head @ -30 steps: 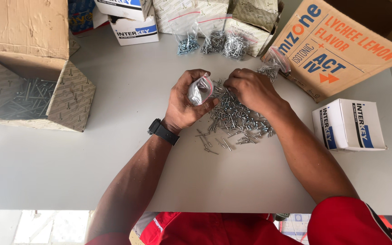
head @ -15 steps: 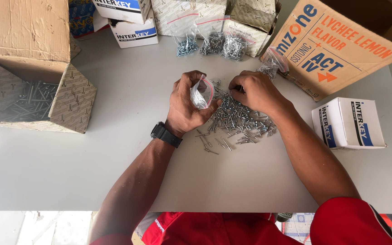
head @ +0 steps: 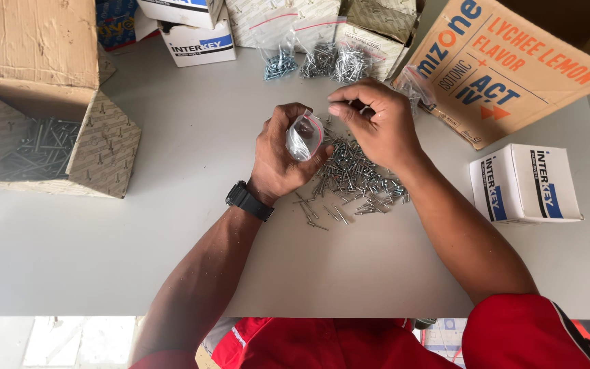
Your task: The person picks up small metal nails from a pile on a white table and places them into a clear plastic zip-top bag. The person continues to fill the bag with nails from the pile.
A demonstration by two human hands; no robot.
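The left hand (head: 285, 154) is closed around a small clear plastic bag (head: 303, 137), holding its mouth up and tilted toward the right hand (head: 377, 123), whose fingertips (head: 339, 108) are pinched together just above and beside the bag; whatever they hold is too small to make out, though it looks like one or a few of the small metal screws (head: 353, 179) that lie in a loose heap on the tabletop (head: 192, 253) directly below both hands. The likeliest slip, judging from this, is a screw missing the narrow bag mouth and dropping back into the heap or bouncing off across the tabletop, since the pinch sits slightly to the side of the opening and not over it. The bag is thin and soft, so a looser grip by the left hand could let the mouth fold shut, or let the bag tip and spill its contents. Sharp screw points could also pierce the film. The tabletop is a plain pale grey, smooth surface, so stray screws would roll or slide easily. Around it stand an open cardboard box (head: 49, 109) holding longer metal fasteners at the left, a large tilted cardboard carton (head: 513, 68) at the upper right, a small white box (head: 527, 183) at the right, and several filled clear bags (head: 322, 60) along the far edge. The person wears a black wristwatch (head: 248, 201) and red clothing.
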